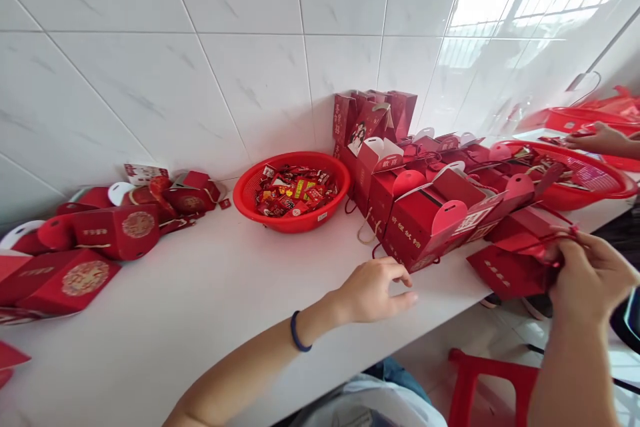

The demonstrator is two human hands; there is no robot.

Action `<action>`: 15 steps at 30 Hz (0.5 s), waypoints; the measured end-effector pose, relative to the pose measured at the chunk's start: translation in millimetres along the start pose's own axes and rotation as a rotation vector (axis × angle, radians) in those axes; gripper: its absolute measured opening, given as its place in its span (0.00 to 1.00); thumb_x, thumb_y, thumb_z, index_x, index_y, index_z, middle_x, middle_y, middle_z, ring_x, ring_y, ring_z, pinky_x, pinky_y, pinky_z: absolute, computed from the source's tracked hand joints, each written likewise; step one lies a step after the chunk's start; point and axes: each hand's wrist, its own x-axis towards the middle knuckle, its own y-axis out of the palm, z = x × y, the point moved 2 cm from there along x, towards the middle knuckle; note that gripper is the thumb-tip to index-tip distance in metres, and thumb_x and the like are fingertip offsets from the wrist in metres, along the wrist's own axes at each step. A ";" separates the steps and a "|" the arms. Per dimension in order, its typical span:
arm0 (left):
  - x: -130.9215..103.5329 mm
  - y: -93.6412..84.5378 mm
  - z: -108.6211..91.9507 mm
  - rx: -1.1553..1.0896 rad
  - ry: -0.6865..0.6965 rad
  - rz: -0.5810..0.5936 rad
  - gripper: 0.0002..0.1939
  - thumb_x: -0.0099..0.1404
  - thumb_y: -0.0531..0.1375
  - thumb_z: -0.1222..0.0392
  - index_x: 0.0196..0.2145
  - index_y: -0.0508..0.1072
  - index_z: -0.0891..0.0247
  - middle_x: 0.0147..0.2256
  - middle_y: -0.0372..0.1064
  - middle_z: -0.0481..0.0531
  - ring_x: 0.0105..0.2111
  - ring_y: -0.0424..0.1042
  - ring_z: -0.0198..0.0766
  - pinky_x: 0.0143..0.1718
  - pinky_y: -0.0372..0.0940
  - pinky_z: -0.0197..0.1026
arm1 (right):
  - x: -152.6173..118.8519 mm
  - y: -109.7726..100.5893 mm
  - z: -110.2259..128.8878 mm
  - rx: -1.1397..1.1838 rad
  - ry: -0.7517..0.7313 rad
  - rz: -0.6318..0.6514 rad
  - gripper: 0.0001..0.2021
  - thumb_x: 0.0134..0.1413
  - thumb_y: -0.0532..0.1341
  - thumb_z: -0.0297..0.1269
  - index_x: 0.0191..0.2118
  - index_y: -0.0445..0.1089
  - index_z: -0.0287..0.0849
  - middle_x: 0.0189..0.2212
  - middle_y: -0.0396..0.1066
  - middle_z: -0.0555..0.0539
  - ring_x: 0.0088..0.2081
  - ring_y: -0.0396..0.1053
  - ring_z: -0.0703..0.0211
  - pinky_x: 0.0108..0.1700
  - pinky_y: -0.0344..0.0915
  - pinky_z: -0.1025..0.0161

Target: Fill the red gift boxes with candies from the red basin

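My left hand [377, 288], with a dark blue band on its wrist, hovers over the white table [210, 320], its fingers apart and nothing in them. It is nearest to the front of a group of open red boxes [410, 227]. On the right, my right hand [593, 273] has its fingers closed on the red cord of a red gift box [513, 267], which is tilted at the table's front edge. Small wrapped packets [297, 192] fill a round red basket [293, 220] near the wall.
Closed red boxes [117, 230] lie at the left. Tall red bags [403, 113] stand against the tiled wall. Another person's hand [603, 140] is over a red basket [613, 180] at the far right. A red stool [493, 370] stands below the table's front edge.
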 end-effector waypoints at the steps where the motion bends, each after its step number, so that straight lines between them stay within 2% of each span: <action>1: 6.0 2.1 -1.0 0.019 -0.011 -0.004 0.09 0.63 0.66 0.56 0.38 0.78 0.61 0.40 0.78 0.53 0.42 0.76 0.43 0.46 0.68 0.42 | 4.2 4.9 -5.8 -0.026 0.032 -0.025 0.03 0.34 0.62 0.24 0.21 0.71 0.37 0.14 0.64 0.55 0.15 0.59 0.70 0.19 0.53 0.70; 5: 21.9 5.5 -1.8 0.031 -0.060 -0.046 0.08 0.63 0.64 0.53 0.35 0.79 0.60 0.37 0.80 0.51 0.40 0.77 0.42 0.43 0.67 0.40 | 12.8 20.9 -14.0 -0.102 0.129 -0.018 0.08 0.41 0.62 0.19 0.21 0.69 0.38 0.14 0.64 0.55 0.16 0.62 0.69 0.24 0.57 0.67; 10: 32.1 9.7 3.4 0.056 -0.151 -0.079 0.13 0.63 0.64 0.48 0.30 0.78 0.60 0.34 0.81 0.50 0.37 0.77 0.42 0.39 0.66 0.40 | 17.3 29.8 -15.1 -0.160 0.123 -0.023 0.08 0.42 0.63 0.19 0.21 0.71 0.37 0.15 0.64 0.54 0.18 0.63 0.67 0.27 0.57 0.65; 13: 37.4 11.1 5.3 0.085 -0.206 -0.088 0.16 0.62 0.65 0.45 0.27 0.77 0.60 0.32 0.81 0.51 0.35 0.78 0.42 0.37 0.65 0.40 | 21.6 28.3 -20.9 -0.296 0.079 0.050 0.05 0.39 0.67 0.21 0.23 0.74 0.36 0.18 0.67 0.53 0.22 0.64 0.65 0.32 0.60 0.63; 15: 40.5 10.9 5.2 0.108 -0.219 -0.094 0.17 0.61 0.65 0.44 0.26 0.77 0.60 0.31 0.80 0.51 0.35 0.78 0.42 0.35 0.64 0.39 | 24.0 24.7 -22.2 -0.415 0.020 0.131 0.06 0.38 0.70 0.23 0.27 0.77 0.36 0.23 0.72 0.50 0.28 0.68 0.60 0.39 0.64 0.60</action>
